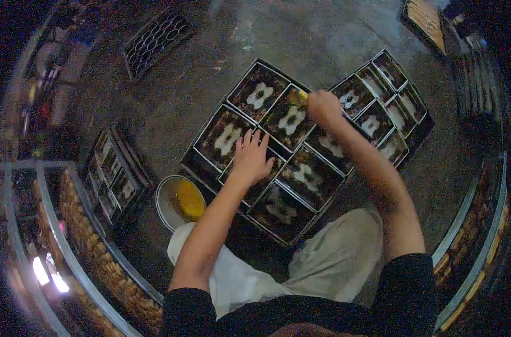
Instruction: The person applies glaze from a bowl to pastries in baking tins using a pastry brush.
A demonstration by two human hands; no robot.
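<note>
My left hand [253, 156] rests with spread fingers on the dividers of a dark metal baking pan [210, 164], which is split into several rectangular compartments with pale worn patches on their floors. At the pan's far right side, my right hand [324, 108] is closed on what looks like a brush [302, 96]. Only its yellowish end shows, over a far compartment; the fist hides the rest. Left of the pan, by my knee, stands a metal bowl [161, 203] with yellow liquid in it.
A second compartment pan [421, 132] adjoins at the right. Stacked pans [112, 174] stand at the left. A rack-like tray [157, 42] lies on the floor farther off, and a tray of light-brown items [426, 22] is at the far right. Metal-railed racks [87, 236] flank me.
</note>
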